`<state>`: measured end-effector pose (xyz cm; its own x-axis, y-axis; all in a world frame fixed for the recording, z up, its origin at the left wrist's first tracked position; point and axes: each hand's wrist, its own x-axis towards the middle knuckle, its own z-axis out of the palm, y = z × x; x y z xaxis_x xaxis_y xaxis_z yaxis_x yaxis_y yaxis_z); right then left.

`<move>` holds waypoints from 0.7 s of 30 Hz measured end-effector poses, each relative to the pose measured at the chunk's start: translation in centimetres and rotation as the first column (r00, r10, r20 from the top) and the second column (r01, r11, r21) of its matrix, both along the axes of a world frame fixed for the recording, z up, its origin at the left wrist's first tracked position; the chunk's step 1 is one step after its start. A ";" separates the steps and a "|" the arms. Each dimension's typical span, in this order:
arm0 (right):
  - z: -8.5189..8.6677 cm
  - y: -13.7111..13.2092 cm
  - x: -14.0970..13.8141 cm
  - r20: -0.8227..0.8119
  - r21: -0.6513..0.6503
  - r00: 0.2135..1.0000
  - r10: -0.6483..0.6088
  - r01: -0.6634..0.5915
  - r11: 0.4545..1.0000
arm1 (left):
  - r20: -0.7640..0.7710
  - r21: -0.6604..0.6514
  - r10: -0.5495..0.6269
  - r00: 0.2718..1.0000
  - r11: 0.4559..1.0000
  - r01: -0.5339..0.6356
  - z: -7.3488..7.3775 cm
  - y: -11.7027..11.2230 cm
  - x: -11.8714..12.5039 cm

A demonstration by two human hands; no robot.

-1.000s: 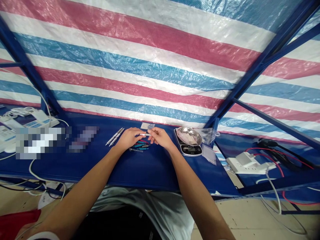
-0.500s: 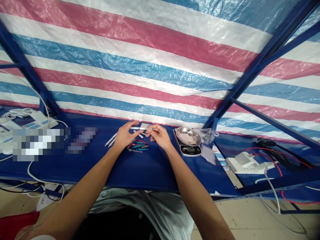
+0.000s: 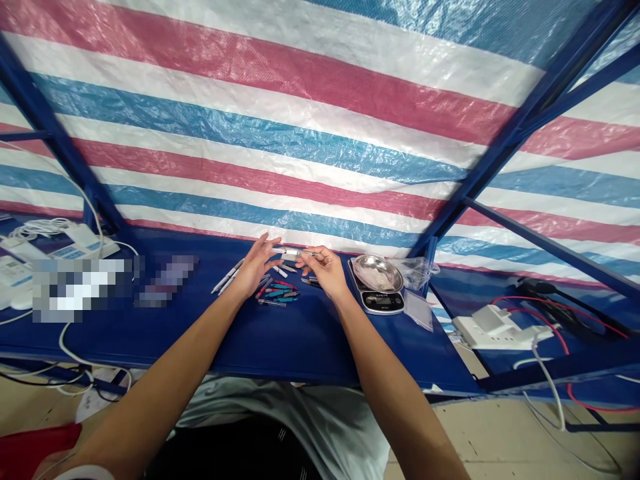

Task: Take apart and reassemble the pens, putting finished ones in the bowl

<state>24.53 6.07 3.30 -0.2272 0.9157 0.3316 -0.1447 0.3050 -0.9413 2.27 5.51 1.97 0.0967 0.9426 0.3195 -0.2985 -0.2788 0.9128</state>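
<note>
Over the blue table [image 3: 280,340] both my hands hold one white pen [image 3: 289,251] level between them. My left hand [image 3: 254,265] pinches its left end, with the other fingers spread. My right hand [image 3: 324,268] grips the right end, where a thin metal tip sticks out. Below the hands lies a small heap of coloured pen parts [image 3: 277,291], red, teal and dark. Two white pens [image 3: 226,277] lie side by side just left of my left hand.
A small digital scale with a metal bowl [image 3: 378,280] stands right of my right hand, clear plastic bags [image 3: 417,270] behind it. A white power strip with cables [image 3: 495,325] sits at far right. White devices and cords [image 3: 55,240] lie far left. Striped tarp backs the table.
Both hands have lifted the white pen up and away from the heap of parts toward the tarp. My left fingers have spread apart.
</note>
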 end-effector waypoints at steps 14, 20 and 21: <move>0.5 -0.6 -0.3 0.022 -0.040 0.996 0.082 -0.081 0.996 | -0.048 -0.023 0.107 0.993 0.994 -0.108 0.6 0.1 -0.1; 0.6 -0.6 0.0 0.007 -0.033 0.996 0.089 -0.089 0.996 | 0.037 -0.047 0.093 0.995 0.995 -0.091 0.6 -0.1 0.1; 0.7 -0.7 0.0 0.003 -0.034 0.995 0.095 -0.095 0.995 | 0.046 -0.050 0.099 0.994 0.994 -0.096 0.6 0.0 0.1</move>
